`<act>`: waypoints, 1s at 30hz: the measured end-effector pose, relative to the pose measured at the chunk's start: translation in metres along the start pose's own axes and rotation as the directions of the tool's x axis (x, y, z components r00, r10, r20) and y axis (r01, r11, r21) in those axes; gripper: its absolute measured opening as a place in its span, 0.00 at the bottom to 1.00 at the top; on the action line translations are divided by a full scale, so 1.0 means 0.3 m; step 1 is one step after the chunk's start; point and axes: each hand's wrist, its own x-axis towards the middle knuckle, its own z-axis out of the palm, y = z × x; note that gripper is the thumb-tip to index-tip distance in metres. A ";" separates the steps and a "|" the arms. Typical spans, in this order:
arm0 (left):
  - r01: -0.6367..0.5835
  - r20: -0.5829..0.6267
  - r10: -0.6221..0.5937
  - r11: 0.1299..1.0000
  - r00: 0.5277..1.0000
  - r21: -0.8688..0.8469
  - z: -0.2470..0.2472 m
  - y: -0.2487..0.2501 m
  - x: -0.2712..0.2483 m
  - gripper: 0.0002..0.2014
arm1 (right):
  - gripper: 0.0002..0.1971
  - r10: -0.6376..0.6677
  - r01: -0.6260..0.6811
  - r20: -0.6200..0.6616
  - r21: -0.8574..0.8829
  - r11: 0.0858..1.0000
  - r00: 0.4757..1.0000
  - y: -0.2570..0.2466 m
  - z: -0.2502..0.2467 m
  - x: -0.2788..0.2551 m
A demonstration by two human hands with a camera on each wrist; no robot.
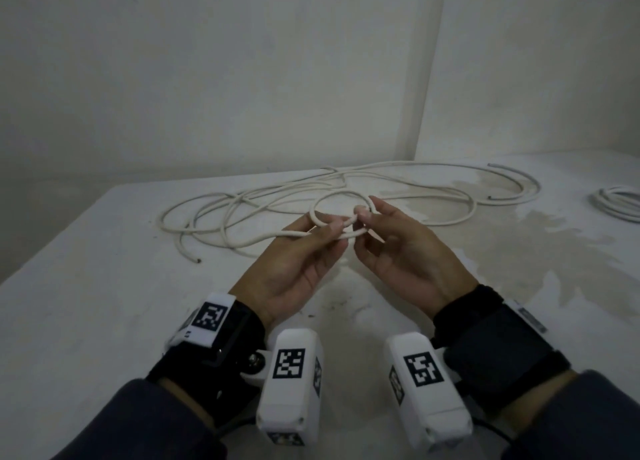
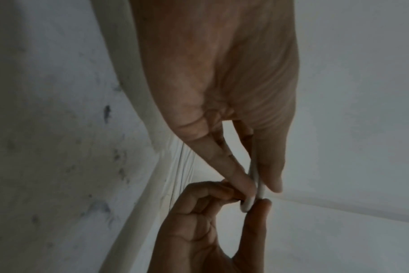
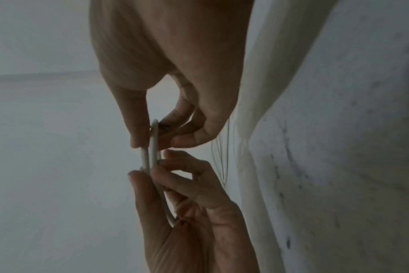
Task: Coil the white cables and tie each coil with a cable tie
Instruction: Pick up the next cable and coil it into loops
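Note:
A small loop of white cable hangs just above the white table, held between both hands. My left hand pinches the loop's near side between thumb and fingers. My right hand pinches it where the strands cross. The left wrist view shows the left hand pinching the cable, with the right hand meeting it from below. In the right wrist view the right hand and left hand pinch two strands of cable side by side. No cable tie is visible.
Loose white cable sprawls in wide loops across the table behind the hands, one cut end at the left. A wound coil lies at the far right edge. Walls close off the back and right. A damp-looking stain marks the table.

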 end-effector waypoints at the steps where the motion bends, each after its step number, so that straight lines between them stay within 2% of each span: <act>1: -0.002 0.004 0.002 1.000 1.000 0.000 0.001 0.000 -0.003 0.09 | 0.26 0.012 -0.014 0.034 0.053 0.998 0.999 0.006 0.005 -0.001; 4: -0.007 0.009 0.007 0.999 1.000 0.031 -0.006 -0.006 -0.007 0.06 | 0.08 0.034 -0.038 0.088 0.042 0.998 0.996 0.023 0.030 -0.008; 5: -0.002 0.015 0.001 0.999 1.000 0.052 -0.006 -0.008 -0.007 0.05 | 0.06 0.035 -0.037 0.083 0.020 0.999 0.996 0.026 0.034 -0.010; 9: 0.064 0.007 -0.066 0.992 0.998 0.108 -0.011 -0.014 -0.001 0.05 | 0.08 0.033 -0.033 0.004 -0.135 0.990 0.999 0.032 0.031 -0.005; 13: 0.099 -0.019 -0.099 0.995 0.995 0.031 -0.009 -0.004 0.009 0.11 | 0.12 0.017 -0.027 -0.107 -0.090 0.996 0.994 0.033 0.028 0.001; 15: 0.064 -0.120 -0.075 0.994 0.990 -0.093 -0.009 0.000 0.015 0.08 | 0.12 -0.014 0.011 -0.175 -0.017 1.000 0.984 0.032 0.025 0.013; 17: -0.014 -0.290 -0.048 0.978 0.956 -0.207 -0.020 0.004 0.021 0.07 | 0.13 -0.049 0.071 -0.257 0.077 0.994 0.965 0.029 0.014 0.027; 19: -0.092 -0.392 -0.004 0.969 0.920 -0.227 -0.030 0.001 0.025 0.10 | 0.14 -0.081 0.126 -0.307 0.127 0.984 0.948 0.023 0.005 0.037; 21: -0.108 -0.427 0.064 0.991 0.902 -0.079 -0.029 -0.004 0.026 0.10 | 0.13 -0.086 0.119 -0.299 0.092 0.989 0.950 0.018 0.002 0.039; 24: -0.099 -0.383 0.173 0.973 0.907 0.207 -0.013 -0.012 0.025 0.10 | 0.12 -0.108 0.080 -0.180 -0.156 0.985 0.978 0.015 0.012 0.030; 27: -0.090 -0.283 0.210 0.918 0.936 0.387 -0.011 -0.011 0.022 0.12 | 0.12 -0.096 0.060 -0.059 -0.445 0.894 0.994 0.015 0.025 0.006; 30: -0.066 -0.202 0.183 0.876 0.962 0.478 0.002 -0.003 0.005 0.14 | 0.11 -0.073 0.072 0.024 -0.621 0.780 0.997 0.011 0.029 -0.018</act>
